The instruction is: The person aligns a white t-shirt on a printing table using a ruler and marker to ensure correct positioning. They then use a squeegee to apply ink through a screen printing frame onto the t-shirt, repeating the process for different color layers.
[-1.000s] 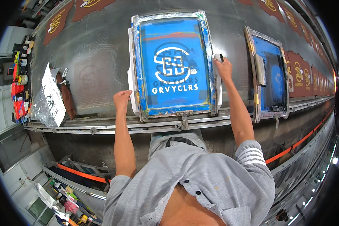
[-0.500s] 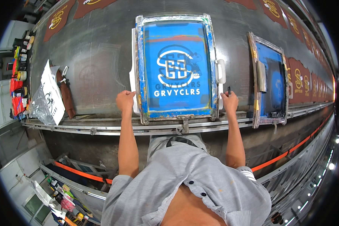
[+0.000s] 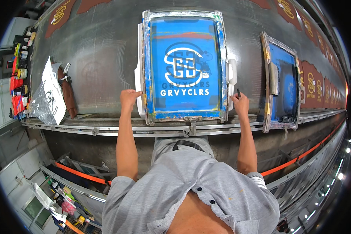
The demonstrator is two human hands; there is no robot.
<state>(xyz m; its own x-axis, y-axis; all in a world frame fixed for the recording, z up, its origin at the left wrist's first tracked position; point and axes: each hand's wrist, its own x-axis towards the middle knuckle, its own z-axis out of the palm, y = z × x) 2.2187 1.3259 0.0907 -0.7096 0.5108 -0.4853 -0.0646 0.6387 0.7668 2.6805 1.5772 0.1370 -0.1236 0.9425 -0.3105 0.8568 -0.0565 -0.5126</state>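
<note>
A screen-printing frame [image 3: 185, 114] with blue mesh and a white design lies in front of me. A shadowy dark design shows through the mesh, offset from the white one. White paper [image 3: 138, 58] sticks out from under the frame's left side. My left hand [image 3: 129, 100] is closed at that side, its fingertips at the paper and frame edge; what it pinches is hard to make out. My right hand [image 3: 241, 104], beside the lower right side, holds a short black pen [image 3: 238, 93], with its fingertips close to the frame. A white handle-shaped piece [image 3: 232, 71] lies just above it.
A second, smaller blue screen frame [image 3: 266, 74] stands to the right. Maroon printed fabric pieces [image 3: 312, 84] lie beyond it. On the left are a white printed sheet [image 3: 52, 93], clear plastic [image 3: 41, 107] and brown cloth [image 3: 68, 95]. A metal rail [image 3: 152, 132] edges the table.
The view has shifted slightly. My left forearm has swung a little outward. A bit more white paper shows at the frame's left, and the dark design sits slightly differently behind the mesh.
</note>
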